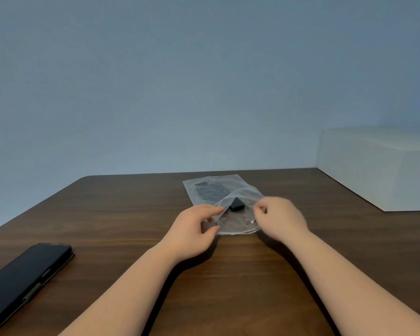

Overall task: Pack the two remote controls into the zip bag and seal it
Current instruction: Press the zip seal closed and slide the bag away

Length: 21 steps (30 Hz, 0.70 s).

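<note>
- Left hand [196, 229] pinches the zip bag [218, 197] mouth at nine o'clock; right hand [278, 219] pinches it at three.
- Both remote controls [212, 191] lie inside, on the table [131, 214].
- Advice: align both lips, then press along the strip.

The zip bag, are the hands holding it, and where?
Yes. The left hand and right hand pinch the zip bag at opposite sides of its open mouth.
</note>
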Motion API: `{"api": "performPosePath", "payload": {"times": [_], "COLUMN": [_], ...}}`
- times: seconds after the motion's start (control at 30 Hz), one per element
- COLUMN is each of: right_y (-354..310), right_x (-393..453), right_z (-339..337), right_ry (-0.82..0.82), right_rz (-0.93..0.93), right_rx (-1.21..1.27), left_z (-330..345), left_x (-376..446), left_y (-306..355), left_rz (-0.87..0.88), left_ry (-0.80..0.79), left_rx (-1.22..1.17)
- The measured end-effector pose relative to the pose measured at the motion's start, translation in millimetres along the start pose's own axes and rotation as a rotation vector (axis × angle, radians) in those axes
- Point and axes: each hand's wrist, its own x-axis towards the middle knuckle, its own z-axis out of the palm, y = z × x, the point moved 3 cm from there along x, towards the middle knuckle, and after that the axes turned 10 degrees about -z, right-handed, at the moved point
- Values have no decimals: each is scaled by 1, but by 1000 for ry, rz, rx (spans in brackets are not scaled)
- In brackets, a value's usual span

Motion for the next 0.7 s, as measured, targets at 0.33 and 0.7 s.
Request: {"api": "performPosePath", "payload": {"times": [0.33,0.7], "right_y": [15,8], "right_x": [1,-1], "right_z": [-1,-31], "right_ry": [-17,129], "right_rz": [41,25], "right_rx": [291,48], "left_z": [-8,-17], "left_x": [0,6], "left_y": [-1,-8], "left_rz": [-48,-142], "left_ry": [30,167], "left_rx": [32,180]}}
